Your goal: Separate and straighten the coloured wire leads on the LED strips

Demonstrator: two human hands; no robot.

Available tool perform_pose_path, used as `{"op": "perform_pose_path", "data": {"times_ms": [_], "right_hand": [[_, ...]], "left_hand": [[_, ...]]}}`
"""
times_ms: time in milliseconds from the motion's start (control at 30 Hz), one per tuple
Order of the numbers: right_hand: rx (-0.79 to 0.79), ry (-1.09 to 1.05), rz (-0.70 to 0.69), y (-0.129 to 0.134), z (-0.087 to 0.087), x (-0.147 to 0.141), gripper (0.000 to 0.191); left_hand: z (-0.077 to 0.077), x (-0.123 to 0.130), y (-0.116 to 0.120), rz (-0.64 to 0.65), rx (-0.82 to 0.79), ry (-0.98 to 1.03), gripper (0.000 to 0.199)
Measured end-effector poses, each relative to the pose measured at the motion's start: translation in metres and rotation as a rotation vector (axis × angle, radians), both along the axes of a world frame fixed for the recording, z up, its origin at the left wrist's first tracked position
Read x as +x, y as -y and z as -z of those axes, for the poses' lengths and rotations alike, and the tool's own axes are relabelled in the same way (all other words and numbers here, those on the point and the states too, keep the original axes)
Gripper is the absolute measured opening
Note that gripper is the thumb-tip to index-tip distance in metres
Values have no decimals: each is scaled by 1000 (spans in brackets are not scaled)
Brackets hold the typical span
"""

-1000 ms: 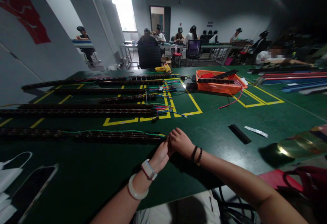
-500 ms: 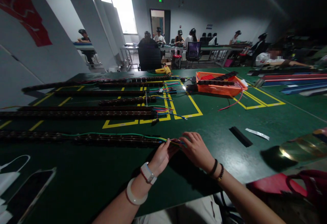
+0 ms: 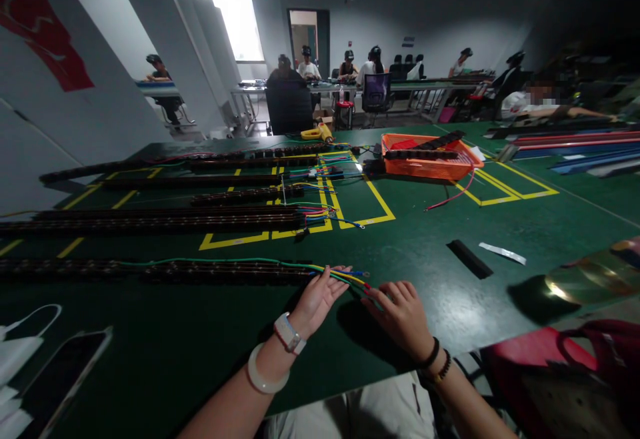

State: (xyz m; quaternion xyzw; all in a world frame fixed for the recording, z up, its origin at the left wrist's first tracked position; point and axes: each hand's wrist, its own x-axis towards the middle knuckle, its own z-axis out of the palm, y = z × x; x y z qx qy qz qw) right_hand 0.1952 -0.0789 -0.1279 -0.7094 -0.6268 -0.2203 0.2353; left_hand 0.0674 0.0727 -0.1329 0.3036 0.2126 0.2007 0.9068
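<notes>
My left hand (image 3: 316, 299), with a watch and a pale bangle on the wrist, rests by the end of a long black strip (image 3: 200, 271) on the green table (image 3: 425, 245). Its fingers touch a bundle of coloured wires (image 3: 345, 275) that comes out of the strip's end. My right hand (image 3: 403, 315), with bead bracelets, lies flat just right of the wire tips, fingers spread, touching them at most lightly.
More long black strips (image 3: 165, 215) lie across the yellow-taped areas. An orange basket (image 3: 425, 162) stands at the back right, a yellow glue gun (image 3: 320, 133) behind. A black piece (image 3: 469, 258) and white strip (image 3: 503, 253) lie right. A phone (image 3: 60, 375) and mask sit left. Several people sit at far tables.
My two hands, first pressed together at the strip's end, have parted. The right hand slid right and nearer to me, and the coloured wires now lie stretched out and visible.
</notes>
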Motion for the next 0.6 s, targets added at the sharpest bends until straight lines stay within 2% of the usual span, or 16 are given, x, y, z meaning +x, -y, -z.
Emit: {"op": "perform_pose_path", "data": {"times_ms": [200,367,467,600], "right_hand": [[-83,58,81,-6,0,-6,19],[-184,88,159,-15,1,-14,14],[-180,110,181,-19,2,-18,4],[-132,108,143,-17,-5,-17,6]], "left_hand": [[-1,1,-1,-4,-15,-3,22],[1,2,-1,6,-40,-12,24],[2,1,-2,0,-39,-11,25],[1,3,-1,-23,-34,-27,26]]}}
